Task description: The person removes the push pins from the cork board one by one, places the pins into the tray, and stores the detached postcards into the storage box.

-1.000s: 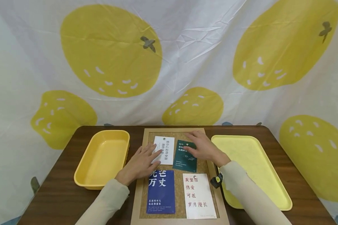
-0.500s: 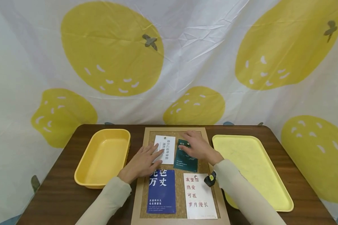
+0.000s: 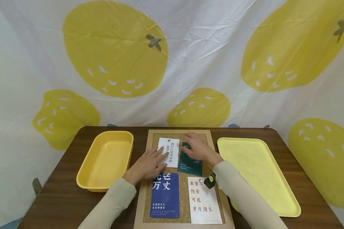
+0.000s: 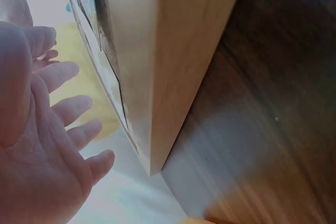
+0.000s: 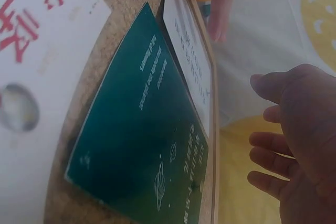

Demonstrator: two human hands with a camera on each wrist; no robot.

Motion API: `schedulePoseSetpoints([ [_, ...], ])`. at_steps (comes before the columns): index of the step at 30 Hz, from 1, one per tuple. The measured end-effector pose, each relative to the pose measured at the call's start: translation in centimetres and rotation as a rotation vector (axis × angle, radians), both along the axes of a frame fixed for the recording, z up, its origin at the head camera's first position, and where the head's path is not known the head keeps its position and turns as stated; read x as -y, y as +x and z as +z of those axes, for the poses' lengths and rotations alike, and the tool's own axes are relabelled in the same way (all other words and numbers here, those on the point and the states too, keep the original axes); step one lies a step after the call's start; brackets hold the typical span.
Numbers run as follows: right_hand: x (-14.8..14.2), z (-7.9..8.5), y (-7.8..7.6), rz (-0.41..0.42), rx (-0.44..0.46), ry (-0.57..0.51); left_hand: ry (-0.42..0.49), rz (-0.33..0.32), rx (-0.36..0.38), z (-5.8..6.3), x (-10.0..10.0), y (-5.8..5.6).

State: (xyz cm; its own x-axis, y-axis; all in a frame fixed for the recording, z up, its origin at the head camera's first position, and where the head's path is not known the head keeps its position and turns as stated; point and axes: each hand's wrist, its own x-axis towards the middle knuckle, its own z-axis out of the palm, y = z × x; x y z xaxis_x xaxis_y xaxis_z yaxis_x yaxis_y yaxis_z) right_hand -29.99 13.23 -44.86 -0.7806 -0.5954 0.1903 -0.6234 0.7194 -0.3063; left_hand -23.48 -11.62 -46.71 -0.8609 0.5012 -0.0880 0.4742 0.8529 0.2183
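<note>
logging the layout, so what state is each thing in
Board: flat, four cards on it
White card: face up, partly covered
Green card: face up, slightly askew, partly covered
Blue card: face up
Red-lettered card: face up, pin near top
Left hand: open, over white card
Right hand: open, over green card
Bin: upright
Tray: flat, partly hidden

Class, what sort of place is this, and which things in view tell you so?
Probably an improvised indoor workspace: a fruit-print cloth hangs behind a dark table, which bears a framed corkboard with cards.
</note>
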Motion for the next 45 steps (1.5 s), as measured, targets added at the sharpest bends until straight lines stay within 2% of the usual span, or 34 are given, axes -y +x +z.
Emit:
schedulePoseSetpoints([
  [6, 0.9, 0.1, -0.3, 0.009, 0.006, 0.015, -0.013, -0.022, 0.011, -0.1, -0.3, -0.3],
  [13, 2.0, 0.1, -0.6, 0.016, 0.029, 0.004, -0.037, -0.051, -0.011, -0.4, -0.6, -0.6],
  [22, 3.3, -0.1, -1.2, 0.035, 0.041, -0.013, -0.022, -0.046, 0.05, -0.5, -0.7, -0.6],
  [27, 4.0, -0.5, -1.5, -0.018, 0.046, 0.005, -0.026, -0.032, 0.102, -0.8, -0.7, -0.6],
  [32, 5.0, -1.0, -1.9, -0.057, 0.049, 0.007, -0.032, -0.014, 0.116, -1.0, -0.7, -0.7],
  [45, 7.5, -2.6, -2.5, -0.205, 0.129, -0.06, -0.025, -0.05, 0.05, -0.9, -0.4, -0.4],
])
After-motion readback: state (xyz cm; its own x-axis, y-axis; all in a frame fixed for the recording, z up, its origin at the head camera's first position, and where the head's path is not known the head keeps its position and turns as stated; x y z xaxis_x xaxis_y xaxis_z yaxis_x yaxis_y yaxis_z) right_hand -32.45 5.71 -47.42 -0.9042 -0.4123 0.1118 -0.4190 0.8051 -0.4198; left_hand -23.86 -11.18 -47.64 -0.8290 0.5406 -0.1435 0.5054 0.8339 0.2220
